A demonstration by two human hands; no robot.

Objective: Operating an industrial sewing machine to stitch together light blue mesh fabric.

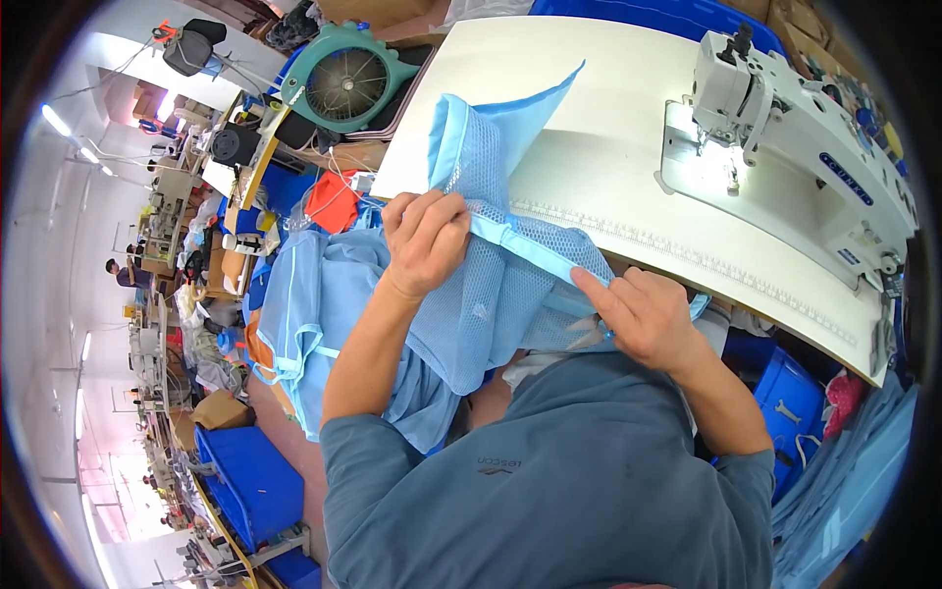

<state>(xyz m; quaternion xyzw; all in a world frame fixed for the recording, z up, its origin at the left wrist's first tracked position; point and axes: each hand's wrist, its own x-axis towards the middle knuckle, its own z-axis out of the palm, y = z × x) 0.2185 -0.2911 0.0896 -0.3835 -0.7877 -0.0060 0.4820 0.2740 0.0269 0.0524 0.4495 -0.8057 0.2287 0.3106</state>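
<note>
A light blue mesh fabric piece [481, 304] hangs over the near edge of the sewing table, its pale blue edge band [530, 253] drawn taut between my hands. My left hand [427, 236] is closed on the band's left end. My right hand [643, 316] pinches the band farther right, with the index finger stretched along it. Below the right fingers a pale pointed shape shows, too unclear to name. The fabric's upper part, with a smooth blue corner [540, 103], rises over the white tabletop [608, 74].
A white sewing machine [805, 137] stands at the right of the table with its lamp lit. A ruler strip [677, 253] runs along the near edge. More blue fabric [329, 280] hangs at the left, below a green fan [348, 79]. Blue bins [257, 481] stand on the floor.
</note>
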